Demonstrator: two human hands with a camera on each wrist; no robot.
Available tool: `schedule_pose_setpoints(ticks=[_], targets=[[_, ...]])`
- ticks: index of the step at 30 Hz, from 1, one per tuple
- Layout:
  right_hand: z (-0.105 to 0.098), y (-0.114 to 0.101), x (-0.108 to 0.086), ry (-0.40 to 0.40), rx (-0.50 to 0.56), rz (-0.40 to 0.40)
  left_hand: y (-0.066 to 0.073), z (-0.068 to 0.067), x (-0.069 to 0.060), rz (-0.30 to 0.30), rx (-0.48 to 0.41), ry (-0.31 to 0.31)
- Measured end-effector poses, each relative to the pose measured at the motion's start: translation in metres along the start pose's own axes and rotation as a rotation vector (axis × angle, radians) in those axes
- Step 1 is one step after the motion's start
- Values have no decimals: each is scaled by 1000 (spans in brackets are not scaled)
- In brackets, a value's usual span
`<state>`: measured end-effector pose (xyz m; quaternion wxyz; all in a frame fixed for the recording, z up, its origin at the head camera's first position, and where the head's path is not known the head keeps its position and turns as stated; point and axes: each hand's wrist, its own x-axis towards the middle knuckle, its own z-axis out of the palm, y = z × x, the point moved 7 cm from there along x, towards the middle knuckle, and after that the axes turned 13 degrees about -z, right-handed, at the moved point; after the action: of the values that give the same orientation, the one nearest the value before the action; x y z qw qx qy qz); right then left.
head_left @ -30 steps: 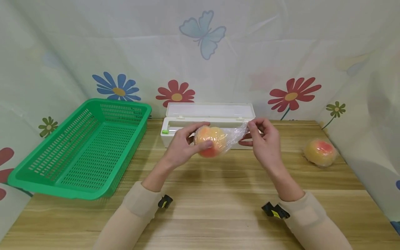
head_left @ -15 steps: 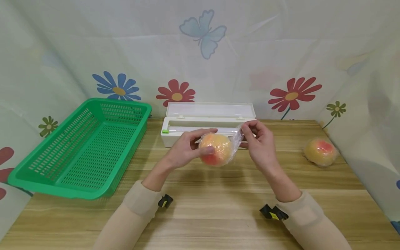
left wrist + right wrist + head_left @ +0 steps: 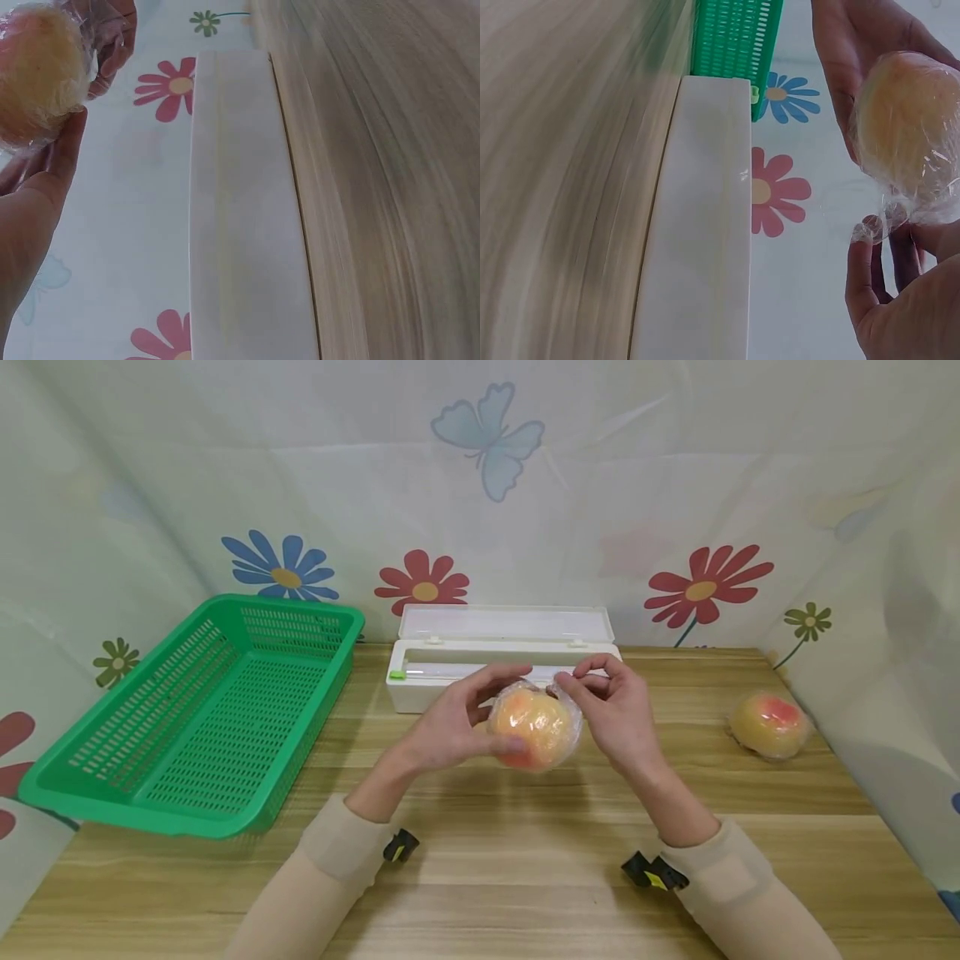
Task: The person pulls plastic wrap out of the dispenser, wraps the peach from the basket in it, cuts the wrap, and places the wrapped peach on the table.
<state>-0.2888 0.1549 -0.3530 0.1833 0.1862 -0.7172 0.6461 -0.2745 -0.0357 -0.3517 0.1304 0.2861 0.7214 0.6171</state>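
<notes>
A yellow peach with a red blush [image 3: 538, 724], wrapped in clear cling film, is held above the table in front of the dispenser. My left hand [image 3: 453, 722] grips it from the left, thumb on the near side and fingers behind. At its right side, my right hand [image 3: 618, 710] pinches the gathered end of the film between thumb and fingers. The right wrist view shows this bunched cling film [image 3: 891, 212] stretched between the peach [image 3: 907, 127] and my right fingertips. Part of the peach's far side is hidden by the left fingers in the head view.
Behind the hands stands a white cling film dispenser [image 3: 416, 697], lid raised, roll inside. A green plastic basket [image 3: 157, 823] occupies the left of the wooden table [image 3: 495, 877]. Another wrapped peach [image 3: 769, 727] rests near the right edge. A flowered cloth [image 3: 570, 543] hangs behind.
The peach has shifted right and slightly nearer in my left hand. My right hand has moved left, and the long twisted film tail now lies bunched close against the peach.
</notes>
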Motion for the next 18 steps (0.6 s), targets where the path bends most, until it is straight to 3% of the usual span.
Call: schedule_pose_setpoints(ticks=[7, 12, 18], targets=[[3, -3, -1, -92, -67, -65, 6, 3, -2, 72, 54, -3], [5, 0, -2, -124, -35, -29, 5, 3, -1, 82, 73, 15], [11, -3, -4, -178, 21, -29, 0, -3, 1, 90, 11, 59]])
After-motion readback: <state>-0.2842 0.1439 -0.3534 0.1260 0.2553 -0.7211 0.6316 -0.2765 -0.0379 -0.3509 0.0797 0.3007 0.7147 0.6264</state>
